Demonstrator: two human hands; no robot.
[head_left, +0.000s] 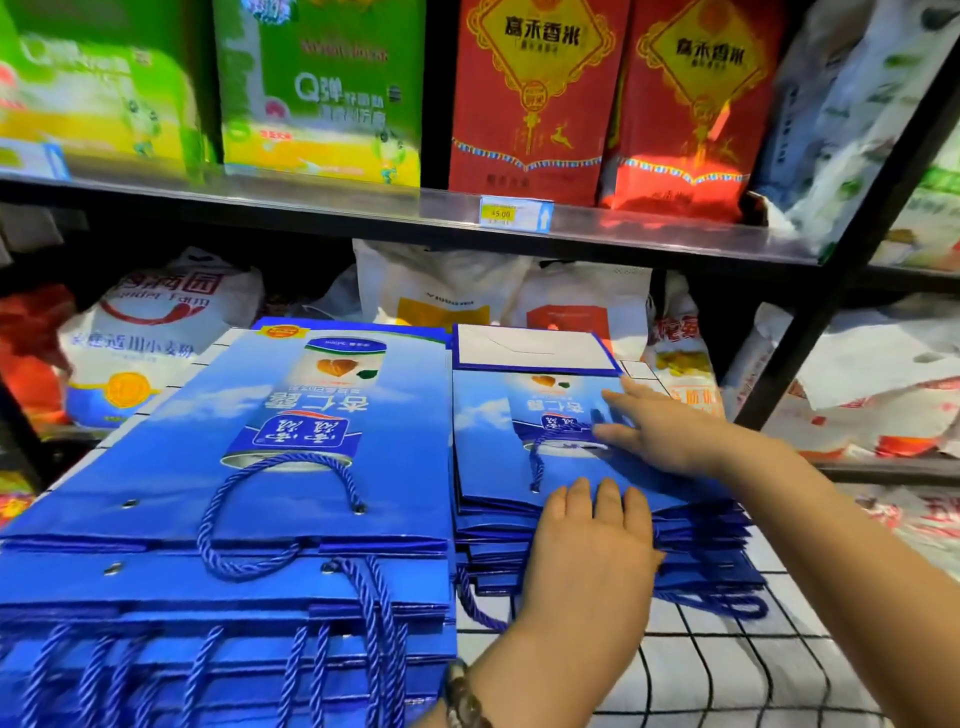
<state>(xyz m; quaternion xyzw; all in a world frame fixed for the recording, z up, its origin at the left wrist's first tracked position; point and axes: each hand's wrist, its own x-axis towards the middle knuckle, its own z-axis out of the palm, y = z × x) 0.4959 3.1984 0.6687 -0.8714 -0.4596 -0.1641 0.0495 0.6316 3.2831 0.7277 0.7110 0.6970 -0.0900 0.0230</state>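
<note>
Right bag stack (488, 447): right hand (665, 431) flat on top, left hand (592, 556) flat on near edge. Both grips apart, fingers straight. Left bag stack (156, 467) untouched.

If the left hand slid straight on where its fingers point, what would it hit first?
Probably the right hand, lying flat across the top blue bag just beyond the left hand, though depth is unclear.

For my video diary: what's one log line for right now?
left hand: flat on near edge of right bag stack | right hand: flat on top of it | left bag stack: untouched
</note>
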